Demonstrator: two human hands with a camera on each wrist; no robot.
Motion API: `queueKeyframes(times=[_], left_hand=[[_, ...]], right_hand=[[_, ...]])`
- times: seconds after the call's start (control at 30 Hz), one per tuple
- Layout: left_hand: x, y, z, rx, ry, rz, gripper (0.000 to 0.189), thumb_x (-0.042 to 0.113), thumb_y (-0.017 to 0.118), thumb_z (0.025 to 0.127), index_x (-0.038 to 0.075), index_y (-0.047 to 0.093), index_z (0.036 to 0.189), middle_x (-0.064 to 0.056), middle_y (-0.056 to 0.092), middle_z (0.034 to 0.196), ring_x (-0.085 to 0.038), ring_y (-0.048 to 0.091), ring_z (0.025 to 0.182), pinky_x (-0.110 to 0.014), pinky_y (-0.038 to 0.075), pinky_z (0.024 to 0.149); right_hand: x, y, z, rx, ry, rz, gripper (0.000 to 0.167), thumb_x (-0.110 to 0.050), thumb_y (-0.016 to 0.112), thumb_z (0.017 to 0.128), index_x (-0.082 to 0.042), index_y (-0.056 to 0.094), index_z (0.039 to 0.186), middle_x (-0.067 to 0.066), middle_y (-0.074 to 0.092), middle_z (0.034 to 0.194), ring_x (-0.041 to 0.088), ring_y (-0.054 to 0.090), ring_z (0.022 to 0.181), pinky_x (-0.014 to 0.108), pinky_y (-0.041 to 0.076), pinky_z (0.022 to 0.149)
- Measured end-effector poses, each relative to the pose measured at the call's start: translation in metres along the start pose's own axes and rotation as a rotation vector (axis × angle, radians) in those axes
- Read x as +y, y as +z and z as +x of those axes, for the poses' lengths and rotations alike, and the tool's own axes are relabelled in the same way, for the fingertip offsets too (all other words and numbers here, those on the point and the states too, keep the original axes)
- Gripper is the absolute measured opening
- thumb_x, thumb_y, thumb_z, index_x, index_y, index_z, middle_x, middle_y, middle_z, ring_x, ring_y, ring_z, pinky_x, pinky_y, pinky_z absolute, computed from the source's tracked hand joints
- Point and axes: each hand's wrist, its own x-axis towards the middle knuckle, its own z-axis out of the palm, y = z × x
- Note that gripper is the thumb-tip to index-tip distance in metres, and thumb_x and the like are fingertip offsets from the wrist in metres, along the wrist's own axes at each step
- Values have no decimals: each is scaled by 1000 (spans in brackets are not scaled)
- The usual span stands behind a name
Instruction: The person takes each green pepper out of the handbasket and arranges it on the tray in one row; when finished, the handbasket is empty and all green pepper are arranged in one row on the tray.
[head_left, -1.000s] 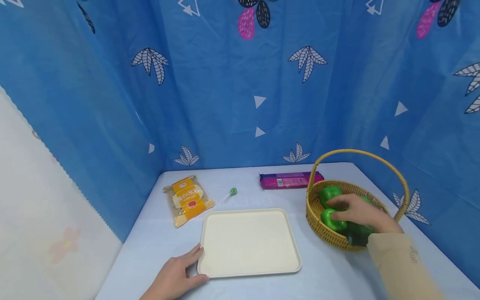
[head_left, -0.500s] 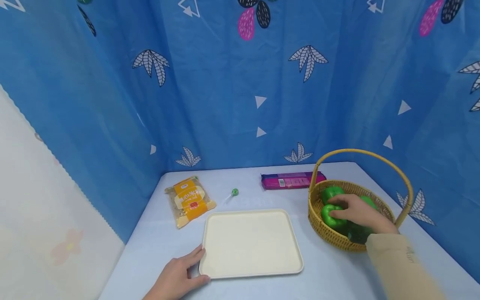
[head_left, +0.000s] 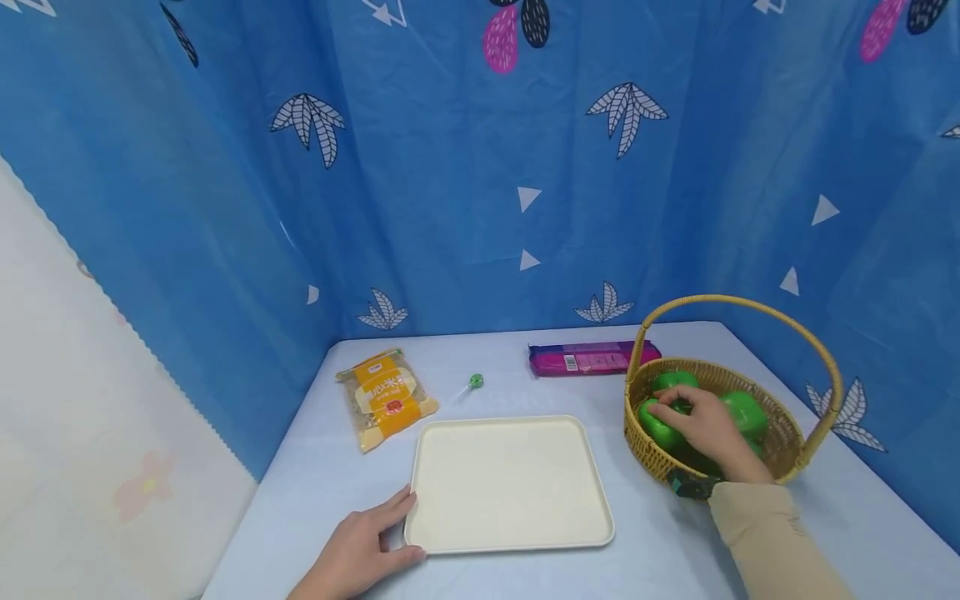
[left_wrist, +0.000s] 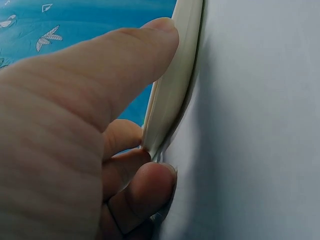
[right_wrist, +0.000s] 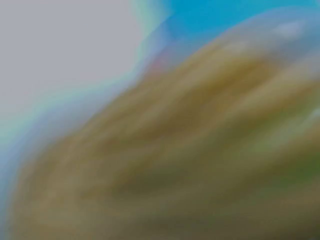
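In the head view, my left hand (head_left: 360, 542) holds the near left corner of a cream rectangular tray (head_left: 510, 483). The left wrist view shows the thumb against the tray's rim (left_wrist: 172, 85), with the other fingers bent at its edge. My right hand (head_left: 705, 425) reaches into a wicker basket (head_left: 652, 457) with a tall handle. Its thumb and fingers pinch a glossy green bell pepper (head_left: 657, 432) near the basket's left wall. Other green bell peppers (head_left: 747, 413) lie beside and behind the hand, partly hidden. Motion blurs the right wrist view.
Behind the tray are a yellow-labelled bag of grain (head_left: 386, 398) and a lollipop (head_left: 476, 382) with a green wrapper. A purple-pink packet (head_left: 588, 358) lies at the back, next to the basket. A blue patterned curtain (head_left: 465, 208) surrounds the white table.
The head view has shifted slightly, moving everything right in the picture. My right wrist has turned and come left within the basket, uncovering more of the right-hand pepper. My left hand stays on the tray.
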Motion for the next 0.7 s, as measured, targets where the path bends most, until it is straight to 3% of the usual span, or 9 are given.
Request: queueKeyframes(times=[0.23, 0.5, 0.7], left_hand=[[-1, -1, 0, 9, -4, 2, 92, 73, 72, 80, 17, 54, 151, -1, 53, 155, -4, 46, 57, -22, 39, 56], [-2, 0, 0, 12, 7, -12, 91, 71, 73, 81, 16, 54, 151, -1, 53, 155, -4, 46, 56, -21, 40, 55], [-3, 1, -1, 19, 17, -15, 90, 70, 74, 81, 17, 55, 150, -1, 53, 155, -4, 46, 56, -22, 40, 55]], right_hand=[[-3, 4, 1, 0, 61, -24, 51, -55, 66, 97, -6, 69, 111, 25, 67, 130, 46, 59, 119, 60, 50, 91], [-3, 1, -1, -68, 70, -22, 62, -55, 77, 89, -6, 64, 124, 25, 60, 134, 46, 54, 122, 66, 46, 98], [-4, -1, 3, -113, 94, -50, 71, -58, 77, 87, -4, 62, 131, 28, 57, 139, 51, 52, 126, 69, 44, 100]])
